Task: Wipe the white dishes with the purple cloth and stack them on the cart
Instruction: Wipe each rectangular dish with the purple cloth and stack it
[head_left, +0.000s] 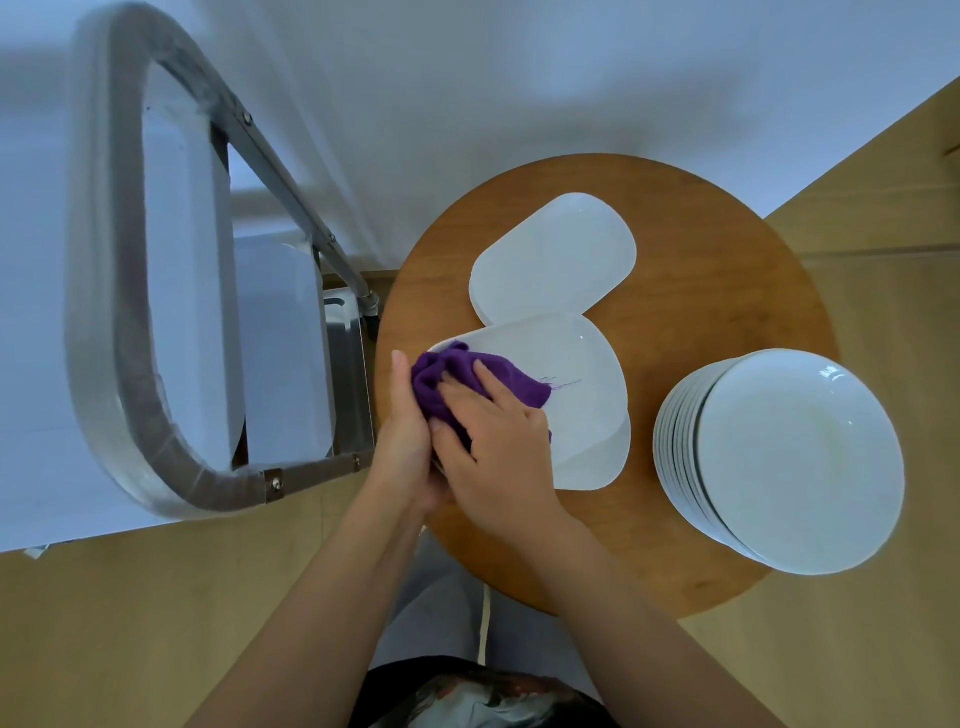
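Restaurant service area: steel cart (130, 312), stacked plates (779, 462)

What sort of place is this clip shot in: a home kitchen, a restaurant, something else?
Probably a restaurant or canteen service area, though I can't be sure. A tall stack of identical round white plates sits on a round wooden table, and a stainless steel cart stands alongside holding more white dishes, suggesting bulk dishware handling.

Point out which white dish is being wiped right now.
The rounded-rectangular dish under the purple cloth, held tilted by both hands. The other rectangular stack and the round plates lie untouched.
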